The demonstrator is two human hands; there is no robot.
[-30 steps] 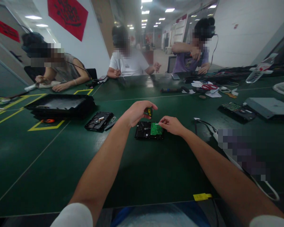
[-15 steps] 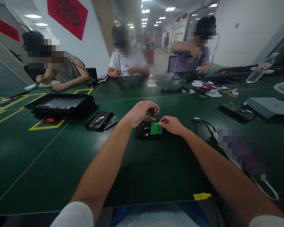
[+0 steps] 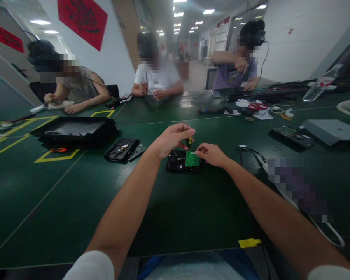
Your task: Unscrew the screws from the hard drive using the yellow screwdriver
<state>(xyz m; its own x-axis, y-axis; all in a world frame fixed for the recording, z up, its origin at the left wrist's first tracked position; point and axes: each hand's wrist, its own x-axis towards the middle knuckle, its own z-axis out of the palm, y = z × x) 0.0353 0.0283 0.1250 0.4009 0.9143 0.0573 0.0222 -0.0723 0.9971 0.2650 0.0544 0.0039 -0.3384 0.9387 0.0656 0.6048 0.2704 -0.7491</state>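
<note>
Green tabletop (image 3: pixel 181 214) before us; black trays (image 3: pixel 105 131) well left, out of our way. Hard drive (image 3: pixel 179 161), long axis left to right, lies just below left grip (image 3: pixel 175 139). Right grip (image 3: pixel 212 154) nearer, at green circuit board (image 3: pixel 193 159); pinching, we cannot tell. Left clasps upright yellow-and-black handle (image 3: pixel 189 141), likely screwdriver.

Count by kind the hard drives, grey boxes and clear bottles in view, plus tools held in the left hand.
Hard drives: 3 (front drive, left drive, right drive)
Grey box: 1
Clear bottle: 1
Yellow-and-black tool in left hand: 1
Total: 6
</note>
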